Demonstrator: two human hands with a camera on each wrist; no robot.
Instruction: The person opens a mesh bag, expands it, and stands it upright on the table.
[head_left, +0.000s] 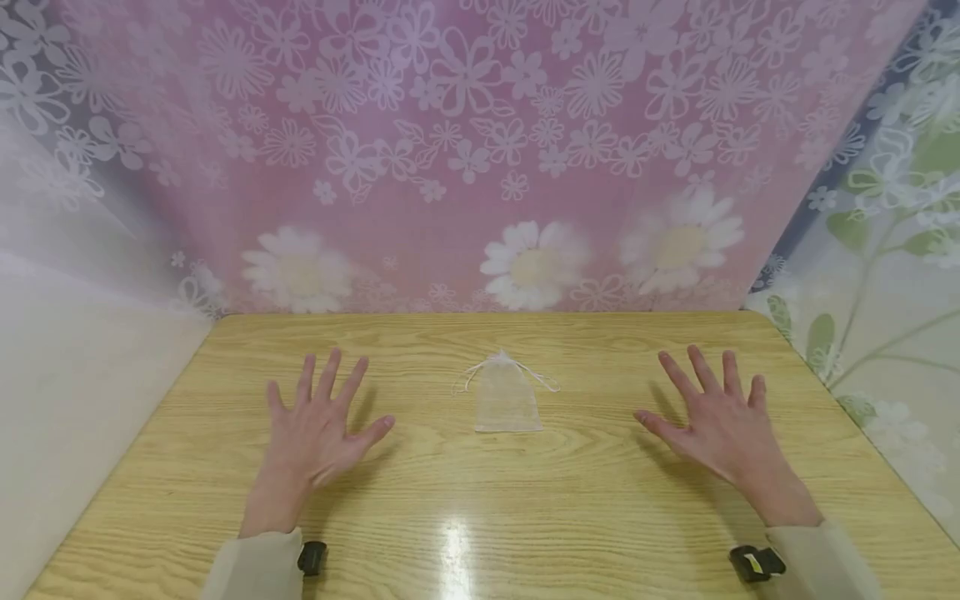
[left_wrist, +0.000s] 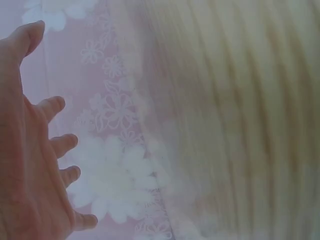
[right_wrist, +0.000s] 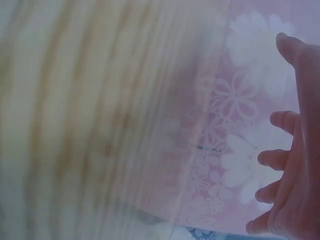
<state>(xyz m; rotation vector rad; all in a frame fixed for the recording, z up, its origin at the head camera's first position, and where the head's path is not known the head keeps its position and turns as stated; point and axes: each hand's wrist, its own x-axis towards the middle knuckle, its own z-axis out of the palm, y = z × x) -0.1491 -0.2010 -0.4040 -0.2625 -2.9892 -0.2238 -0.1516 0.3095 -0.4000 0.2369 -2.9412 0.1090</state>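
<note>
A small sheer white drawstring pouch [head_left: 507, 400] lies flat near the middle of the table, its gathered neck pointing to the far side. Thin white cords spread out left and right from that neck. My left hand [head_left: 318, 437] hovers to the left of the pouch, palm down with fingers spread. On the other side, my right hand [head_left: 720, 429] is spread in the same way, apart from the pouch. Both wrist views show the left palm [left_wrist: 35, 160] and the right palm [right_wrist: 300, 165] holding nothing; the pouch appears in neither.
The wood-grain table [head_left: 525, 508] has rounded far corners. Behind it hangs a pink flowered curtain [head_left: 420, 208]. Pale cloth [head_left: 82, 333] borders the left side, and a leaf-patterned cloth [head_left: 885, 333] the right. A dark strap piece [head_left: 312, 558] sits at the left cuff, another [head_left: 756, 564] at the right.
</note>
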